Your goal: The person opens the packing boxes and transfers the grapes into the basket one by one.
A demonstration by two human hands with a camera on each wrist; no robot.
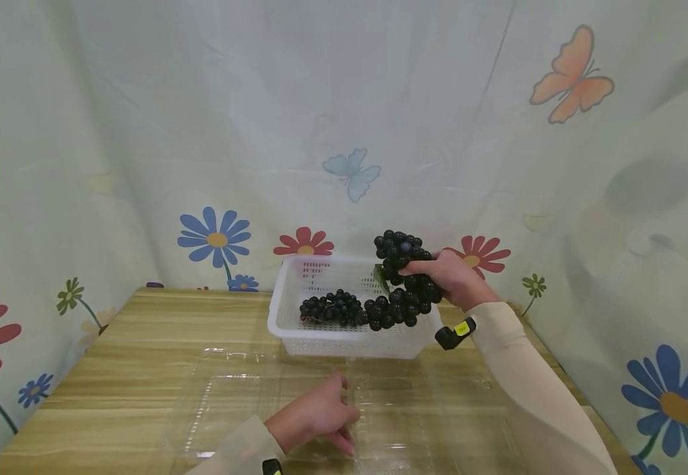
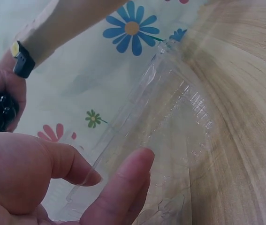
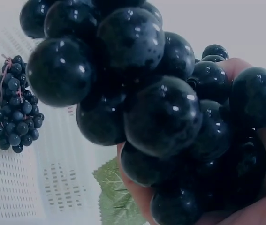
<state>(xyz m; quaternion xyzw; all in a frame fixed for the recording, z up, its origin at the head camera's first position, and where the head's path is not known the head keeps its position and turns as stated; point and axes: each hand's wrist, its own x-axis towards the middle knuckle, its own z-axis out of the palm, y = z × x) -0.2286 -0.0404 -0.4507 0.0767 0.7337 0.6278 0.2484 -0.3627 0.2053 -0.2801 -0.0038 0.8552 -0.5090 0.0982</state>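
My right hand (image 1: 453,277) grips a bunch of dark grapes (image 1: 400,251) above the right side of a white basket (image 1: 344,335). The bunch hangs down and to the left, with a green leaf (image 3: 116,194) below it. Another, smaller-berried bunch of dark grapes (image 1: 332,308) lies inside the basket. Nearer to me, my left hand (image 1: 320,412) rests at the middle of clear plastic containers (image 1: 225,402). In the left wrist view, its thumb and fingers (image 2: 123,187) are apart, touching or close to the container's clear wall (image 2: 123,117); exact contact is hard to tell.
The basket stands on a wood-grain table (image 1: 112,369), close to the back curtain (image 1: 249,132) printed with flowers and butterflies. Transparent plastic spreads left and right of my left hand, and its outlines blur into the table. Curtains also border both sides.
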